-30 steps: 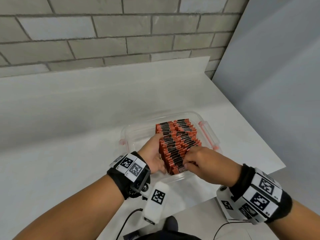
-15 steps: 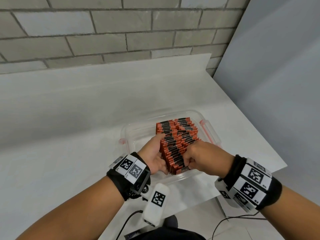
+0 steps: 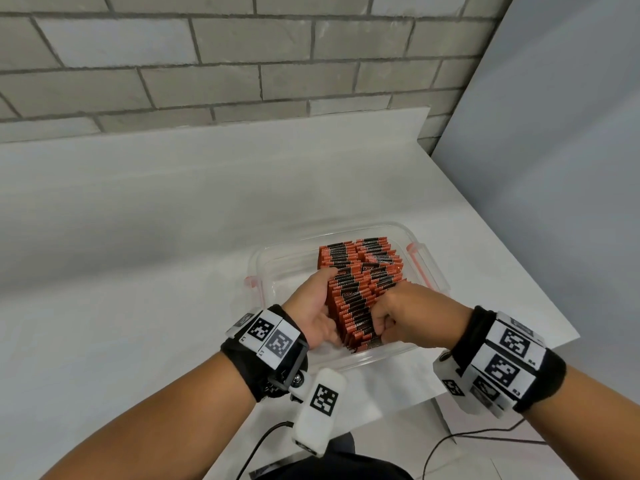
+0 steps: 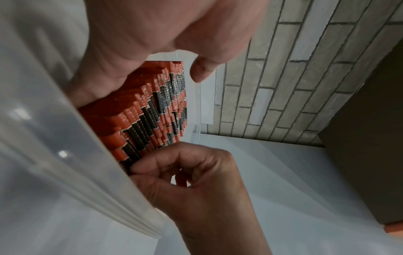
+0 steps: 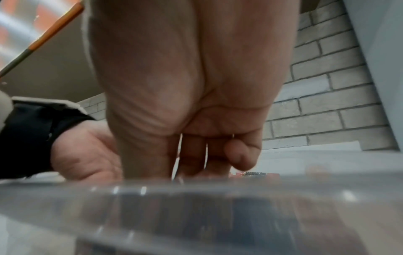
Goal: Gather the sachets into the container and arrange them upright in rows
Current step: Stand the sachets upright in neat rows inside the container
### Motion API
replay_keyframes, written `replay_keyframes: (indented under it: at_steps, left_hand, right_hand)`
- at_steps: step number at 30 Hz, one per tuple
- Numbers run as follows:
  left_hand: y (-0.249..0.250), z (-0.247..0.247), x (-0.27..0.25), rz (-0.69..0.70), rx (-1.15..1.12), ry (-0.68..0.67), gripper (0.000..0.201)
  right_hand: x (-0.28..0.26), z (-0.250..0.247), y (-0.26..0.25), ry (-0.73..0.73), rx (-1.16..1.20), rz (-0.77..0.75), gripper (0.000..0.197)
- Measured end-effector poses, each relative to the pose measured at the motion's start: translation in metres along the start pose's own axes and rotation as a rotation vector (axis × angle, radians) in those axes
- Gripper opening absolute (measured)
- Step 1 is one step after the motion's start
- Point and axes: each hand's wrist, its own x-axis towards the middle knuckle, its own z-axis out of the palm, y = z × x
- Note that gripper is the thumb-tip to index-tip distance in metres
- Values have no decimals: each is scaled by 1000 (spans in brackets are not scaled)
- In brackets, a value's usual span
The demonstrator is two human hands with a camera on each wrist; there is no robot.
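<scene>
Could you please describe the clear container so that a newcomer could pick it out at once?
On the white table below the brick wall, near its right corner, sits the clear plastic container. It alone has orange side latches and holds upright orange-and-black sachets, between the left hand and right hand.

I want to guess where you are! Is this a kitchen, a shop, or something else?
Hard to say; it looks like a plain workroom or test bench. A bare grey brick wall stands behind a white table, with a clear plastic container of orange-and-black sachets, and tracking bands on both wrists.
</scene>
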Motion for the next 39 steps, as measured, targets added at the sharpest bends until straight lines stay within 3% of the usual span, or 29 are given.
replay_keyframes:
  at_steps: [2,5,7,13,18,23,25,30,32,36,39]
  left_hand:
    - [1,-3,1,0,30,6,26]
    - [2,-6,3,34,58,14,26]
    - [2,-7,6,58,63,14,26]
    - [-1,-1,11,110,17,-32,32]
    - [2,0,5,144,24,-21,34]
    - [3,0,4,148,44,-27,38]
    - [3,-1,6,168,80,18,32]
    - [5,-2,10,206,91,92,18]
    - [6,1,9,202,86,106,12]
    - [8,0,10,208,90,129,40]
    - [9,-1,10,211,81,122,48]
  right_hand:
    - [-6,-4,3,20,129,35,7]
    - [-13,-11,12,321,229,168,10]
    - [-14,-14,15,455,225,315,25]
    - [-5,-11,6,313,428,563,37]
    - [2,-7,12,320,782,596,29]
    - [2,-13,15,343,875,640,55]
    - [1,-15,15,328,827,639,56]
    - [4,-17,10,385,231,435,38]
    - [13,-23,12,381,97,414,34]
    - [34,-40,21,266,-44,431,23]
    - [45,-47,24,199,-102,393,20]
